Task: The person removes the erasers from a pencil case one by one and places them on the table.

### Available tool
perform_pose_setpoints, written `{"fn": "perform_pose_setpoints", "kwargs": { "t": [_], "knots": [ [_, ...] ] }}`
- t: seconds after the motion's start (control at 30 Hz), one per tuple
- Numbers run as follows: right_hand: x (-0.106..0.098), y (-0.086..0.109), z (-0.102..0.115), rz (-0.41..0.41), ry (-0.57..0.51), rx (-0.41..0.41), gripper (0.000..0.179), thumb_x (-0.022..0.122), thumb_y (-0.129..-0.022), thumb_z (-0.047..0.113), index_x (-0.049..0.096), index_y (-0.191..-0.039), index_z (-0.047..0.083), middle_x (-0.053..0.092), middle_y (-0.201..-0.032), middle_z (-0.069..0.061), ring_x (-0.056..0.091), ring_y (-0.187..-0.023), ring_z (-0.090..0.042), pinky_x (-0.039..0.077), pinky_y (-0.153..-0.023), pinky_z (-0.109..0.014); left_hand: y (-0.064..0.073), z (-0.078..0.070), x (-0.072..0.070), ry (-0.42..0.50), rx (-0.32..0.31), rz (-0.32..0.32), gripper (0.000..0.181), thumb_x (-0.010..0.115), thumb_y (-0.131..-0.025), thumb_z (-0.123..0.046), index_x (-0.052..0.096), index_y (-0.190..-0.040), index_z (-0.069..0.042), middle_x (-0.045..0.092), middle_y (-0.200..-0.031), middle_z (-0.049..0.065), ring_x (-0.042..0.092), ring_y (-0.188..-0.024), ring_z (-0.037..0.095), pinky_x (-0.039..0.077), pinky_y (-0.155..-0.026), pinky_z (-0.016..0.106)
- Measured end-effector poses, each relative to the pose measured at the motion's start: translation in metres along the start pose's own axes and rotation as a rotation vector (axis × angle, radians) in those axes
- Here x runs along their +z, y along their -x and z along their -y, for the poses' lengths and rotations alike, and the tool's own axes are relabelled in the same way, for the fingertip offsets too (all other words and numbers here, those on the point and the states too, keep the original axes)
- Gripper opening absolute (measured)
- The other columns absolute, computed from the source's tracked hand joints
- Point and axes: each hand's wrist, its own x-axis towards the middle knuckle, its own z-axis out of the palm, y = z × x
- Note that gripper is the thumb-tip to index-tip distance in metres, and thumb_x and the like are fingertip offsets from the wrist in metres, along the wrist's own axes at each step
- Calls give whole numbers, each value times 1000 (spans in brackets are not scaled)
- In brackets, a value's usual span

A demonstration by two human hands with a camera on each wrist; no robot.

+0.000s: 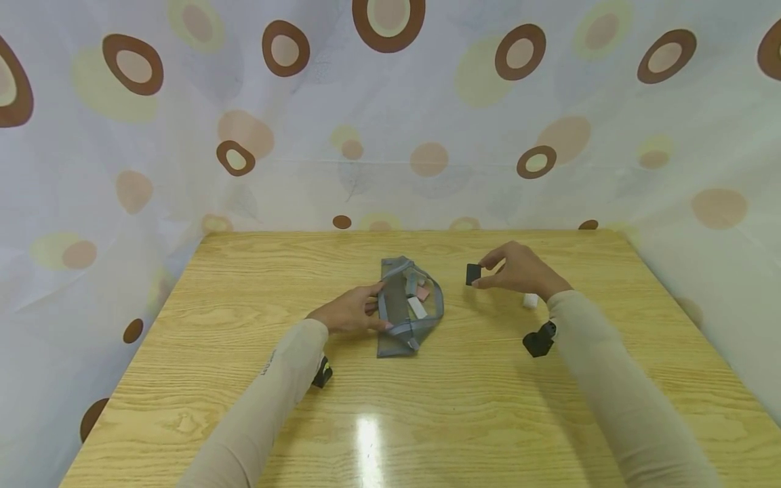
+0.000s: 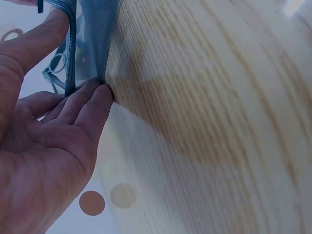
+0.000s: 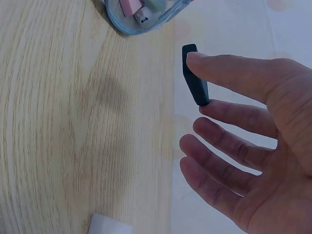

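Your left hand (image 1: 354, 310) holds the left side of a grey mesh bag (image 1: 398, 303), which lies on the wooden surface (image 1: 457, 407) with its opening towards the right. In the left wrist view, your thumb is against one edge of the bag while your fingers lie along another, so the fabric sits between them. A grey strap (image 1: 439, 301) loops out from the bag's right side. Within the outline of the bag and strap you can see a pink block (image 1: 422, 293) and, just beside it on the near side, a white block (image 1: 417, 308); other small pieces sit close to them, too small to name.

Your right hand (image 1: 515, 270) is to the right of the bag and apart from it, gripping a small black block (image 1: 473, 274) between thumb and index finger. The right wrist view shows this block nearly edge-on, with your other three fingers loosely bent and clear of it. The block is off the surface.

A small white piece (image 1: 530, 300) rests on the surface near your right wrist. Your sleeves (image 1: 622, 386) are cream, and a black device (image 1: 539, 341) shows at your right wrist, another at your left. Behind the surface hangs a white sheet (image 1: 390, 193) with brown, peach and pale yellow spots.
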Motion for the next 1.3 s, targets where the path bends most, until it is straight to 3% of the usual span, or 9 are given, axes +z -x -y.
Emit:
{"fn": "perform_pose_setpoints", "kwargs": {
  "t": [0.33, 1.3],
  "knots": [
    [-7, 5, -10, -11, 2, 22, 56, 81, -87, 35, 69, -124, -5, 64, -127, -27, 53, -124, -48, 48, -99, -63, -4, 4, 0, 4, 23, 16, 98, 76, -92, -8, 8, -163, -6, 21, -166, 16, 33, -147, 35, 40, -115, 39],
    [-12, 16, -50, -36, 32, 103, 63, 81, -87, 38, 66, -124, -11, 61, -129, -32, 49, -125, -53, 44, -100, -68, -1, 0, 0, 5, 4, 8, 98, 76, -92, -7, 8, -162, -4, 20, -166, 17, 34, -147, 35, 40, -114, 39]
  ]
}}
